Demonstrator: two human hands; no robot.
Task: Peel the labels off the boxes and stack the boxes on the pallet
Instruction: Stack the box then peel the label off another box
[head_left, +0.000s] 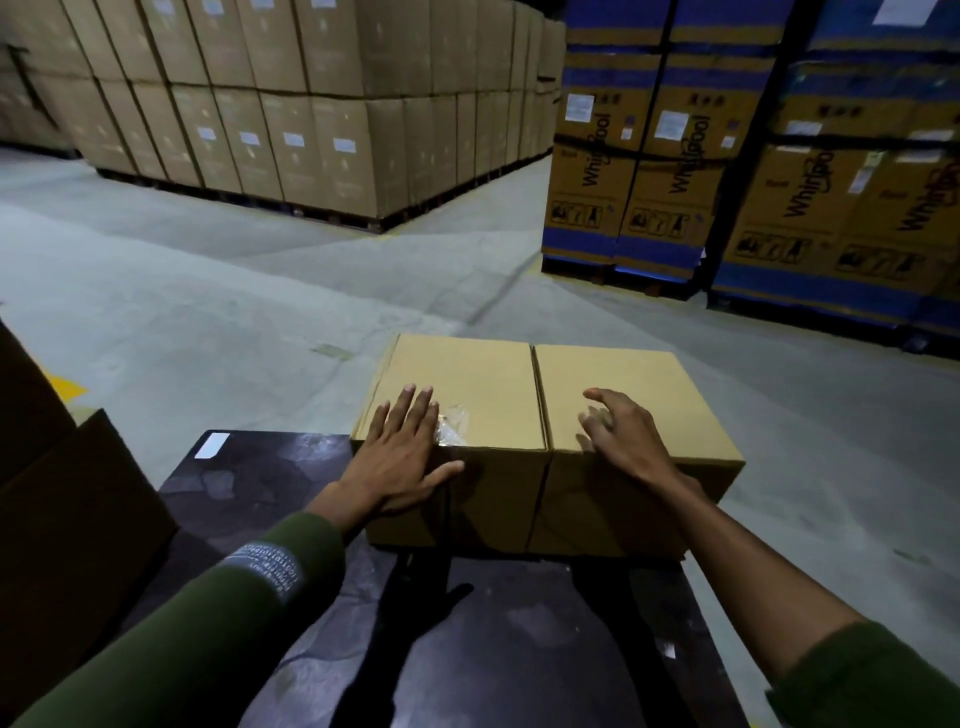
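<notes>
Cardboard, plain brown: two boxes side by side on my dark pallet top (270, 483), touching along one seam; left box (467, 384) and right box (649, 384) sit at the far edge of that dark surface, both upright, flaps closed; my left hand (400, 457) lies flat on the near left corner of the left box, fingers straight and spread, thumb hanging over the front edge; just beside my fingertips a crinkled patch of clear tape or label residue (453, 428) clings to the box top, hard to say which from this blur; my right hand (623, 436) is over the near edge of the right box, fingers loosely bent and apart, gripping nothing that I can see; it may be brushing the cardboard, contact unclear; green sleeves on both arms, left sleeve (234, 587) with a printed white patch near the cuff; small white label (212, 446) stuck on the far left corner of the pallet top, well apart from the boxes; dark cardboard carton (78, 499) at my left, edge of frame; grey concrete floor (260, 291) beyond; big stack of brown cartons (322, 104) far left with white labels on them; blue-and-brown Whirlpool cartons (675, 171) stacked far right.
</notes>
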